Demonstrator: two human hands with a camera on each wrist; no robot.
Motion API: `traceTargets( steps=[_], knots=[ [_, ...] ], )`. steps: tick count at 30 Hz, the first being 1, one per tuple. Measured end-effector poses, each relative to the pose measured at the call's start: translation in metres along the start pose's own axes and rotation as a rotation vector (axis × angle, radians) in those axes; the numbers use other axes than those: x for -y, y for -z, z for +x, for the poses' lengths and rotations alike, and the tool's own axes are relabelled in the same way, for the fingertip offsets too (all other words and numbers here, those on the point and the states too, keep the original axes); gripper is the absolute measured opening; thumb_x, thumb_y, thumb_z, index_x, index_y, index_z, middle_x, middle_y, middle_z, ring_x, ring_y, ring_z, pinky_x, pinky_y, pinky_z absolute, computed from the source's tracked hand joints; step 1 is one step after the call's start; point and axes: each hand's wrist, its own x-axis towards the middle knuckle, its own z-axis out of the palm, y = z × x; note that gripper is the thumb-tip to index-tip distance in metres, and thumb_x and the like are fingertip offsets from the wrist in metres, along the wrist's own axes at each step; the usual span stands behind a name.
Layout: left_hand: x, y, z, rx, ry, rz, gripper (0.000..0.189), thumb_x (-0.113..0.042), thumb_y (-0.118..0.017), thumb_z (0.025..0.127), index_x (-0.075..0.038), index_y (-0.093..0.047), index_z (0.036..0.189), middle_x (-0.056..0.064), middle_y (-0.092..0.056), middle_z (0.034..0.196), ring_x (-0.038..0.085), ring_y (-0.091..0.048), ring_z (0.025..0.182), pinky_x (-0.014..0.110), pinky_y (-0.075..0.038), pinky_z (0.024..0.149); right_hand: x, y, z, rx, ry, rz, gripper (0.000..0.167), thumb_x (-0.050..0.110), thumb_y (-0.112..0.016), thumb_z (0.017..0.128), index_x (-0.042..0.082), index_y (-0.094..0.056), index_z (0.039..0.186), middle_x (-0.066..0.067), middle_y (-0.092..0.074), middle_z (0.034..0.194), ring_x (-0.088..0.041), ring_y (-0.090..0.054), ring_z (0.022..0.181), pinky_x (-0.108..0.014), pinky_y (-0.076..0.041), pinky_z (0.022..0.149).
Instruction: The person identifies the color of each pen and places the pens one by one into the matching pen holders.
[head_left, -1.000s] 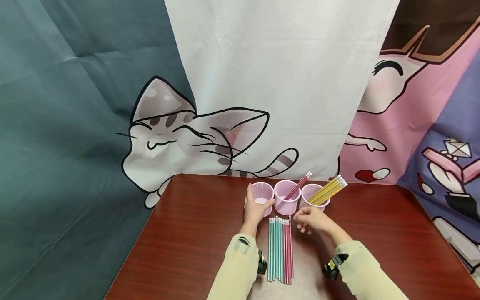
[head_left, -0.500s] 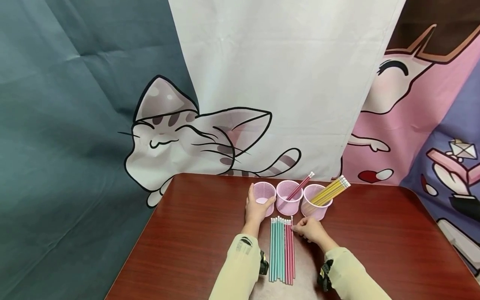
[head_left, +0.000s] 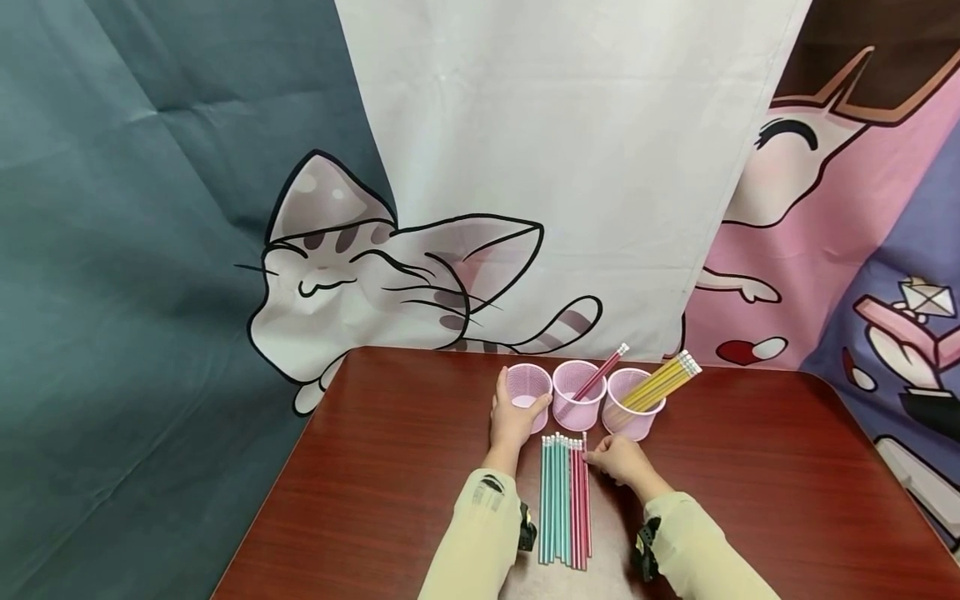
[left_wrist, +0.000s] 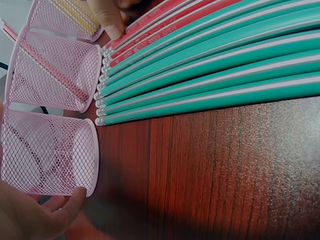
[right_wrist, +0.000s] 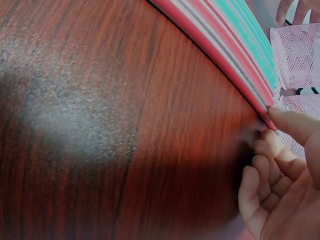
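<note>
My left hand grips the left pink mesh pencil cup, thumb on its near right side and fingers round its left. The left wrist view shows the thumb at the rim of this cup, with no pencils in it. My right hand pinches the outermost red pencil just below its eraser end. In the right wrist view the thumb presses on this red pencil and the index fingertip is under it; the other fingers are curled. Several red pencils lie beside it, then several teal pencils, erasers toward the cups.
A middle mesh cup holds red pencil stock leaning right. The right mesh cup holds several yellow pencils. All three cups stand in a row near the far edge of the brown table, before a printed curtain.
My right hand has moved slightly down and left from in front of the right cup to the outermost red pencil and now pinches it. The left hand stays on its cup.
</note>
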Motion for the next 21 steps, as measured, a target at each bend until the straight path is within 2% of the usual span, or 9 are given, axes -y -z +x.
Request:
traceTargets(
  steps=[8,21],
  knots=[
    [0.0001,-0.0009,-0.0001,-0.009,-0.008,0.010,0.095,-0.043,-0.081,0.065,-0.028,-0.029,0.144,0.017,-0.042,0.134,0.038,-0.046,0.117,0.049,-0.039,0.093,0.0038,0.0023,0.0003,0.028,-0.081,0.017,0.024,0.019,-0.070,0.076,0.008,-0.052,0.064,-0.005,-0.052,0.053,-0.015,-0.049,0.045,-0.032,-0.048,0.040],
    [-0.0010,0.0002,0.0003,-0.006,0.008,0.013,0.094,-0.044,-0.080,0.066,-0.030,-0.029,0.143,0.015,-0.042,0.135,0.037,-0.044,0.118,0.050,-0.038,0.094,0.0070,0.0031,-0.0008,0.032,-0.082,-0.047,0.031,0.022,-0.067,0.076,0.004,-0.054,0.055,-0.006,-0.050,0.046,-0.017,-0.050,0.041,-0.032,-0.047,0.039]
  ],
)
